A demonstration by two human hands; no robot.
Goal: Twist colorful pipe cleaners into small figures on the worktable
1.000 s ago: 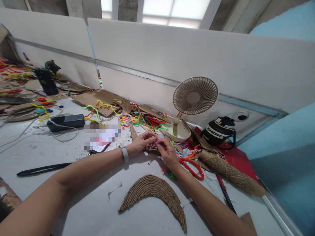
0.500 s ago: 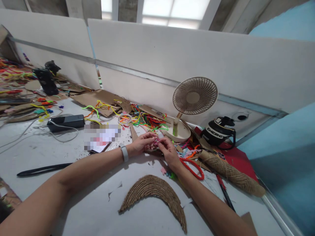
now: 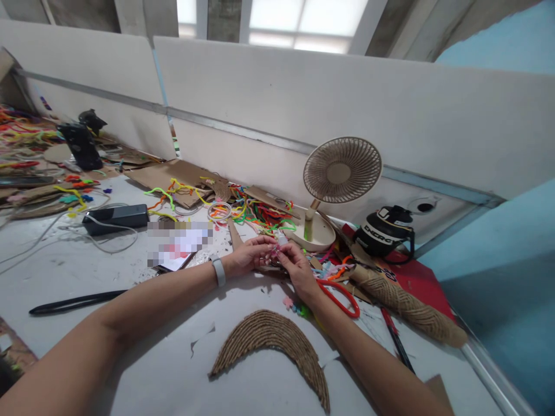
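Observation:
My left hand [image 3: 254,254] and my right hand [image 3: 295,263] meet over the table, fingertips pinched together on a small pink piece [image 3: 276,250]. It is too small and too covered by fingers for me to name its kind. Just behind the fingertips shows the white tip of a small bottle [image 3: 282,237]. Closer to me, a crescent of coiled brown twine [image 3: 271,330] lies flat on the white table [image 3: 165,358]. Red scissor handles [image 3: 342,297] rest beside my right wrist, with small coloured pieces [image 3: 297,306] near them.
A beige fan [image 3: 340,171] stands behind my hands, next to a black jug [image 3: 384,231]. A twine roll [image 3: 407,306] lies at right. Pipe cleaners [image 3: 260,211] and cardboard [image 3: 173,176] line the back. A phone [image 3: 180,248] and a black power bank [image 3: 116,218] lie left.
My fingers have shifted very slightly around the small pink piece. The crescent and the other things on the table stay in place.

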